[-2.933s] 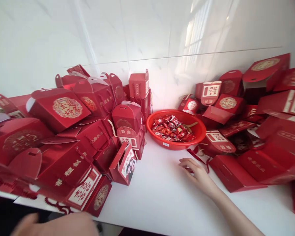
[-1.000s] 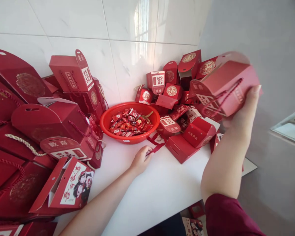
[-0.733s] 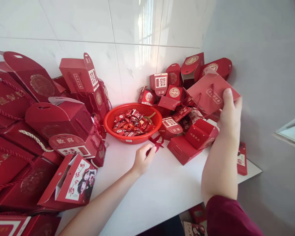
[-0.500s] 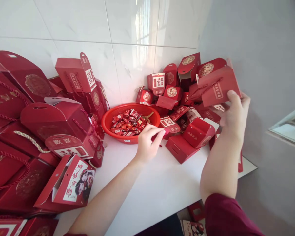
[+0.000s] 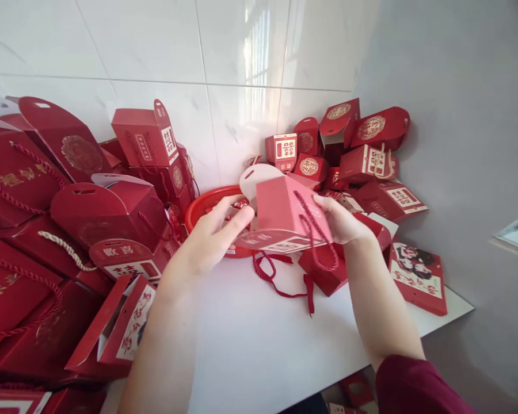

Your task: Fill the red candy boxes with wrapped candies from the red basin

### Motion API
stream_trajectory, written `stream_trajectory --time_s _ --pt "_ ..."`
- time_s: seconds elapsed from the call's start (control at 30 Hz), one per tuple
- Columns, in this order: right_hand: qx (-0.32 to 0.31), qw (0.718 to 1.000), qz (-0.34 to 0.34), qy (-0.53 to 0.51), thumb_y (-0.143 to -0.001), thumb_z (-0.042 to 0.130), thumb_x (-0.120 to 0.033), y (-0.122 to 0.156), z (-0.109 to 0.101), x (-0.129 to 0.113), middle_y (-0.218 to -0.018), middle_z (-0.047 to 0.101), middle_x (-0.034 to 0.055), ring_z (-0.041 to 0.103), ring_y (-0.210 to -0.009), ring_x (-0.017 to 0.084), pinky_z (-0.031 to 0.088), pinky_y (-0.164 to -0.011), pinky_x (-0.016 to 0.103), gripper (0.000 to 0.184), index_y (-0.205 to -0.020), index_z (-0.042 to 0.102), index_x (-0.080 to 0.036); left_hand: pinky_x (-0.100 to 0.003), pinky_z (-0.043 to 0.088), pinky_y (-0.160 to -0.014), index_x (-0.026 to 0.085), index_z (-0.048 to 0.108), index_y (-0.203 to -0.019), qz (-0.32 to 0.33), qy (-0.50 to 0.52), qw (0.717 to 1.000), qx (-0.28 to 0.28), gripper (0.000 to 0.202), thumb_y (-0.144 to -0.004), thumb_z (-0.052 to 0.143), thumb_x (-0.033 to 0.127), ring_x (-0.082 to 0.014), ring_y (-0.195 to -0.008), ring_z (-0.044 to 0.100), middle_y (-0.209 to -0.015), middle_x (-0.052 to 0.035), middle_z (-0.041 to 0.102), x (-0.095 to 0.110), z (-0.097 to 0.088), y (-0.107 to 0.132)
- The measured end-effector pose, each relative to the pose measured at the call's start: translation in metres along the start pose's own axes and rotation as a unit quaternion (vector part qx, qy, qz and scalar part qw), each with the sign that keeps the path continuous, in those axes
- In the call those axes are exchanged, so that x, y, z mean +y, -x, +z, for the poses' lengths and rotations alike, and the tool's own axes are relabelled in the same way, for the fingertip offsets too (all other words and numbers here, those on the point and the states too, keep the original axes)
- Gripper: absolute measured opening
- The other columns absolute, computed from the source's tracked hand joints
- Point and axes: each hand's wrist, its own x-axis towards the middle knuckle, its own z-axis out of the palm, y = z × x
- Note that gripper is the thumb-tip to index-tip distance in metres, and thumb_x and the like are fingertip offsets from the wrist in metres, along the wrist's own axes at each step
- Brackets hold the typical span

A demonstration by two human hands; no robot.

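A red paper gift box (image 5: 280, 207) with a twisted cord handle (image 5: 315, 241) is held tilted in front of me, its rounded end flaps standing out toward the left. My right hand (image 5: 343, 221) is closed round its right end. At the left end is my left hand (image 5: 211, 236), thumb and fingers spread, the thumb tip at the box's edge; whether it bears any weight I cannot tell. Behind the box, a red plastic basin (image 5: 194, 204) of wrapped candies (image 5: 240, 205) is partly hidden. A dark red ribbon (image 5: 308, 290) lies on the white table below the box.
Red gift boxes (image 5: 107, 207) are stacked high along the left side. More boxes (image 5: 371, 126) lie heaped at the back right against the wall. A flat box with a printed couple (image 5: 418, 276) rests near the right table edge. Further boxes (image 5: 356, 391) stand below the table.
My right hand has brought the box from the right heap to the middle and turned it. My left hand has let go of the small red piece it pinched and moved left to the box's end.
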Motion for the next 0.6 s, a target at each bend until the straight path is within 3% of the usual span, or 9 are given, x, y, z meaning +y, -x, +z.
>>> stream_trajectory --time_s 0.07,0.13,0.2,0.3,0.37,0.47,0.53,0.6 --pt "-0.075 0.996 0.03 0.042 -0.092 0.048 -0.056 -0.007 0.01 0.006 -0.111 0.073 0.0077 0.073 -0.092 0.024 0.063 -0.076 0.037 0.051 -0.127 0.059 -0.021 -0.031 0.053 -0.076 0.024 0.053 -0.134 -0.035 -0.094 0.995 -0.008 0.059 -0.086 0.06 0.058 -0.0236 -0.094 0.069 -0.118 -0.0071 0.07 0.002 -0.011 0.01" --pt "-0.141 0.981 0.063 0.12 -0.093 0.052 -0.054 -0.011 0.018 0.009 -0.122 0.069 0.0084 0.071 -0.096 0.022 0.063 -0.069 0.033 0.054 -0.137 0.051 -0.022 -0.031 0.052 -0.071 0.026 0.054 -0.132 -0.08 -0.188 0.979 -0.021 0.059 -0.083 0.064 0.057 -0.0244 -0.088 0.07 -0.113 -0.0059 0.072 0.0 -0.019 0.016" --pt "-0.22 0.948 0.081 0.217 -0.092 0.057 -0.049 -0.011 0.023 0.01 -0.13 0.065 0.0086 0.067 -0.106 0.022 0.062 -0.071 0.03 0.057 -0.142 0.046 -0.024 -0.03 0.05 -0.066 0.027 0.057 -0.128 -0.1 -0.26 0.959 -0.045 0.049 -0.085 0.06 0.051 -0.0244 -0.084 0.071 -0.109 -0.005 0.073 -0.002 -0.024 0.017" --pt "-0.319 0.878 0.047 0.354 -0.092 0.062 -0.041 -0.007 0.031 0.008 -0.126 0.067 0.0088 0.065 -0.113 0.02 0.055 -0.089 0.03 0.048 -0.135 0.055 -0.019 -0.029 0.049 -0.069 0.026 0.065 -0.119 -0.083 -0.311 0.941 -0.107 0.034 -0.088 0.055 0.037 -0.0241 -0.089 0.07 -0.109 -0.004 0.074 -0.006 -0.028 0.014" --pt "-0.292 0.851 0.002 0.436 -0.093 0.06 -0.039 -0.002 0.037 0.007 -0.118 0.07 0.0088 0.067 -0.106 0.02 0.052 -0.091 0.031 0.038 -0.124 0.063 -0.017 -0.027 0.049 -0.068 0.025 0.068 -0.117 -0.083 -0.316 0.933 -0.15 0.034 -0.085 0.055 0.029 -0.0229 -0.086 0.071 -0.102 -0.0036 0.076 -0.009 -0.026 0.011" --pt "-0.162 0.834 -0.063 0.524 -0.097 0.053 -0.035 0.01 0.049 0.0 -0.103 0.073 0.0071 0.068 -0.09 0.02 0.052 -0.079 0.031 0.026 -0.109 0.068 -0.018 -0.026 0.046 -0.059 0.024 0.067 -0.12 -0.099 -0.305 0.929 -0.186 0.041 -0.08 0.057 0.023 -0.0209 -0.073 0.07 -0.088 -0.0025 0.077 -0.015 -0.022 0.005" --pt "-0.106 0.832 -0.125 0.53 -0.098 0.051 -0.03 0.019 0.06 -0.005 -0.094 0.073 0.0052 0.066 -0.081 0.018 0.05 -0.074 0.029 0.022 -0.102 0.069 -0.019 -0.025 0.046 -0.057 0.024 0.066 -0.121 -0.095 -0.294 0.933 -0.184 0.043 -0.079 0.058 0.022 -0.0205 -0.071 0.07 -0.087 -0.0028 0.077 -0.019 -0.019 0.002" --pt "-0.114 0.844 -0.186 0.49 -0.099 0.05 -0.028 0.027 0.073 -0.008 -0.093 0.072 0.0036 0.065 -0.079 0.016 0.049 -0.074 0.028 0.02 -0.102 0.068 -0.02 -0.025 0.046 -0.058 0.023 0.066 -0.12 -0.087 -0.29 0.936 -0.18 0.042 -0.078 0.059 0.02 -0.0207 -0.072 0.07 -0.089 -0.0039 0.077 -0.023 -0.018 -0.003"
